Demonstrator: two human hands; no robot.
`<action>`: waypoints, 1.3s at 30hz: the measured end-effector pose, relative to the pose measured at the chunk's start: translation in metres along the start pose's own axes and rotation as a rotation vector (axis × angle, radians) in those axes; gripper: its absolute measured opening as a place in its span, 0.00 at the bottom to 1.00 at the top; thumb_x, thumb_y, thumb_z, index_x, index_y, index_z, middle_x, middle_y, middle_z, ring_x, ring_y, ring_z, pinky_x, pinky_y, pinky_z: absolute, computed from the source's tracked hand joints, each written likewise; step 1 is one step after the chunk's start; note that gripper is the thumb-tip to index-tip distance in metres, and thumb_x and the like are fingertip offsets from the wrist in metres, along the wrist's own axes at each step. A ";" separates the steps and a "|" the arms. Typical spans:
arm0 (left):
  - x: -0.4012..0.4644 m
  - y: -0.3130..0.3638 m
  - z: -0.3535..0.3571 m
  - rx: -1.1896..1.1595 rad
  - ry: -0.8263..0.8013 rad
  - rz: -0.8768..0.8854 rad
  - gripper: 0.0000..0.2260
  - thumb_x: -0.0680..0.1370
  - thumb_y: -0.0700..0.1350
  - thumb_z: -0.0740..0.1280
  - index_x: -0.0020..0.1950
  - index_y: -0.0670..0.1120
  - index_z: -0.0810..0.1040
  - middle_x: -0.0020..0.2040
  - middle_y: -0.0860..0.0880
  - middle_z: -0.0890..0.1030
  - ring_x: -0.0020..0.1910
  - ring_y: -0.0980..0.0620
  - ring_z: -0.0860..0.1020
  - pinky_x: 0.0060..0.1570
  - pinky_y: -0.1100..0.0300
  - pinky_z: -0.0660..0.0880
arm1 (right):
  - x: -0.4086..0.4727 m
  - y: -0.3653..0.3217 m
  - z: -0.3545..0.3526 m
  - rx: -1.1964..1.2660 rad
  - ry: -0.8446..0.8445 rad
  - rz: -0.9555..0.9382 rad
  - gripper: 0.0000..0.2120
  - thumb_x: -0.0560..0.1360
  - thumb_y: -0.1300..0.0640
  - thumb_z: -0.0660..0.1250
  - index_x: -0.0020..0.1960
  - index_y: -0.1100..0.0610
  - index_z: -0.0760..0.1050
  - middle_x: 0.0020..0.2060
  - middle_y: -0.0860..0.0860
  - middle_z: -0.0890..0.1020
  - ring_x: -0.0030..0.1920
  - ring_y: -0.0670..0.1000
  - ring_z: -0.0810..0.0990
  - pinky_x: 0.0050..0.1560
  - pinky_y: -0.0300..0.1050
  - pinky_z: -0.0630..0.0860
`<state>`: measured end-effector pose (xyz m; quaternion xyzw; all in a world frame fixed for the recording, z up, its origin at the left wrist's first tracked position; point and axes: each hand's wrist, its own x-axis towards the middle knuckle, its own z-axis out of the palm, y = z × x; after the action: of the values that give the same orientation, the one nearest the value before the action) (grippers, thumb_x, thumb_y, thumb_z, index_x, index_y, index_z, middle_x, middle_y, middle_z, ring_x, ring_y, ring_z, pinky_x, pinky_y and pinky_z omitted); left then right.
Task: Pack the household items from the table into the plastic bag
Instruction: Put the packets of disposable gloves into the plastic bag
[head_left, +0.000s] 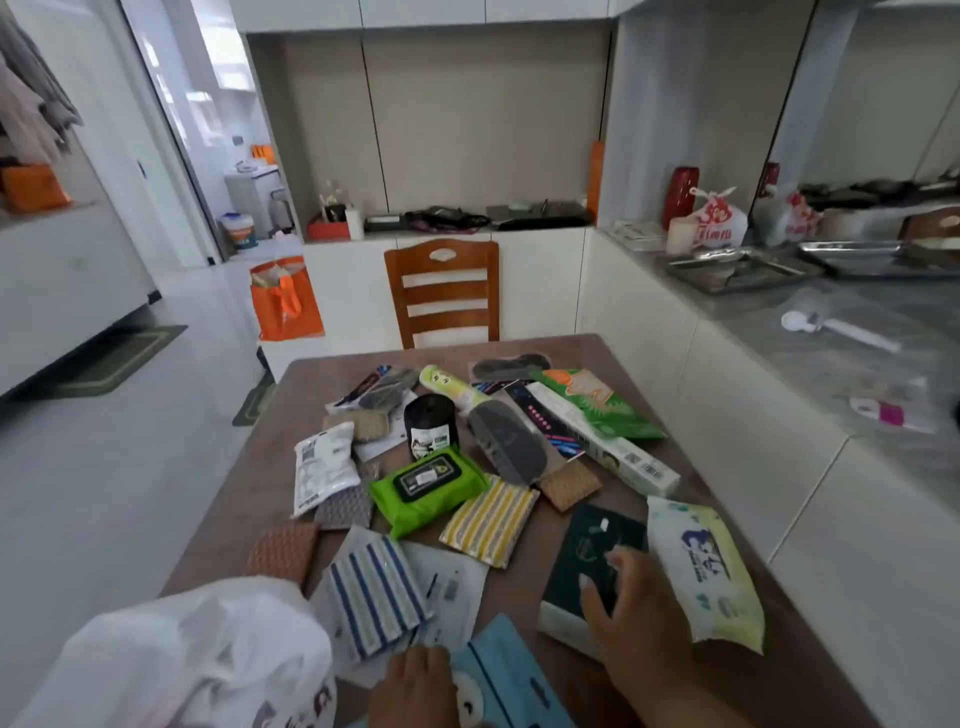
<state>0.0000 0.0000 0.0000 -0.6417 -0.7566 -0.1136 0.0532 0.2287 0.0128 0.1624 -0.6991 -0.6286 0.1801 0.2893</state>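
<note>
Several household items lie spread over the brown table (613, 358). A white plastic bag (208, 654) bulges at the near left corner. My left hand (415, 686) rests on a light blue packet (511, 675) at the near edge; whether it grips the packet I cannot tell. My right hand (623, 608) lies on a dark green box (592, 556), fingers curled over its near side. Next to it on the right sits a white and yellow wipes pack (706, 566). A green wipes pack (428, 488) and a blue striped cloth (371, 592) lie nearer the middle.
A wooden chair (441, 291) stands at the table's far side. An orange bag (284, 301) sits on the floor to the left. A grey counter (857, 332) with trays and a tied bag runs along the right.
</note>
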 end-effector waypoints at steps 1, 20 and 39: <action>-0.008 0.022 -0.069 -0.117 -0.139 -0.031 0.13 0.52 0.41 0.77 0.23 0.47 0.72 0.20 0.47 0.71 0.20 0.48 0.75 0.18 0.57 0.71 | -0.002 -0.006 0.002 -0.021 -0.027 -0.122 0.14 0.75 0.45 0.64 0.57 0.51 0.71 0.46 0.43 0.70 0.52 0.47 0.75 0.49 0.37 0.70; 0.028 0.011 -0.190 -1.163 -0.255 -0.645 0.12 0.72 0.49 0.74 0.45 0.40 0.83 0.39 0.42 0.86 0.37 0.44 0.84 0.42 0.53 0.81 | 0.011 -0.052 0.007 0.332 0.086 -0.064 0.14 0.74 0.49 0.68 0.55 0.56 0.73 0.48 0.49 0.77 0.49 0.51 0.76 0.50 0.48 0.74; 0.070 -0.065 -0.224 -1.620 -0.093 -0.955 0.04 0.77 0.41 0.68 0.50 0.43 0.78 0.48 0.41 0.85 0.41 0.42 0.84 0.33 0.48 0.82 | 0.050 -0.093 0.111 0.540 -0.610 0.678 0.05 0.77 0.61 0.65 0.45 0.63 0.74 0.35 0.55 0.74 0.31 0.50 0.72 0.28 0.40 0.70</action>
<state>-0.0905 0.0033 0.2264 -0.1091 -0.6315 -0.5894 -0.4918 0.0957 0.0857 0.1413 -0.6796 -0.3543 0.6141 0.1885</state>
